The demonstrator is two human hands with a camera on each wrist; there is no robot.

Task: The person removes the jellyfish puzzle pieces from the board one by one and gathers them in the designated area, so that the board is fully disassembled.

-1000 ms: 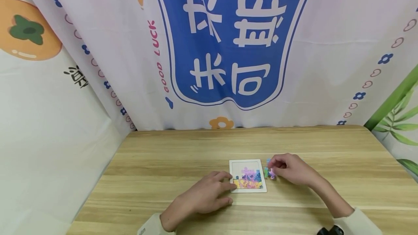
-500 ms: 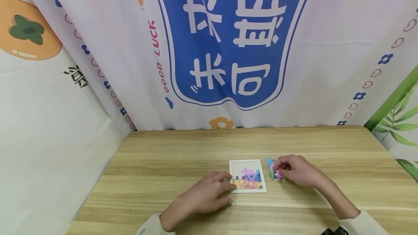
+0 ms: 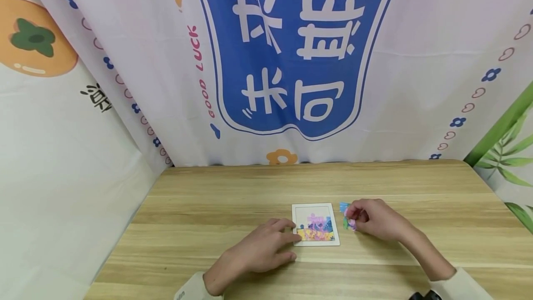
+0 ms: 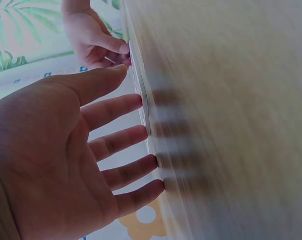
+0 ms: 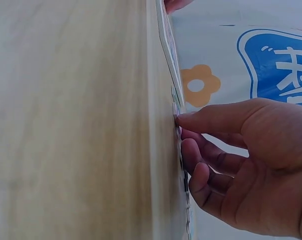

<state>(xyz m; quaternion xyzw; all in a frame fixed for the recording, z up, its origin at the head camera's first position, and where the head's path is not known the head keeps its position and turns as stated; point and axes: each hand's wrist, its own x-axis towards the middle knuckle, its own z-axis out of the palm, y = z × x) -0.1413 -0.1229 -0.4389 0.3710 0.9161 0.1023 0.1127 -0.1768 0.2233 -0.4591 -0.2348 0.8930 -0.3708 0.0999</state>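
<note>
A white-framed jigsaw puzzle board [image 3: 320, 244] lies on the table, its lower part filled with yellow, pink and blue pieces and its upper part bare. My left hand [image 3: 266, 246] rests beside it with fingers spread, fingertips on the board's left edge. To the right of the board, my right hand [image 3: 376, 219] has its thumb and fingers curled at a small heap of loose pieces, pinching a pink puzzle piece [image 3: 351, 224]. A blue puzzle piece [image 3: 344, 206] shows just beyond those fingers. In the right wrist view, the thumb [image 5: 191, 121] touches the edge of a flat piece.
The wooden table [image 3: 208, 198] reaches back to a printed cloth [image 3: 416, 105] hanging along its far edge. A white cloth [image 3: 62, 175] covers the left side. A small black object [image 3: 424, 295] shows near the right sleeve.
My right hand slid the loose pieces slightly right, away from the board, then shifted a little back left, its fingers moving over them. The left hand and board have stayed put.
</note>
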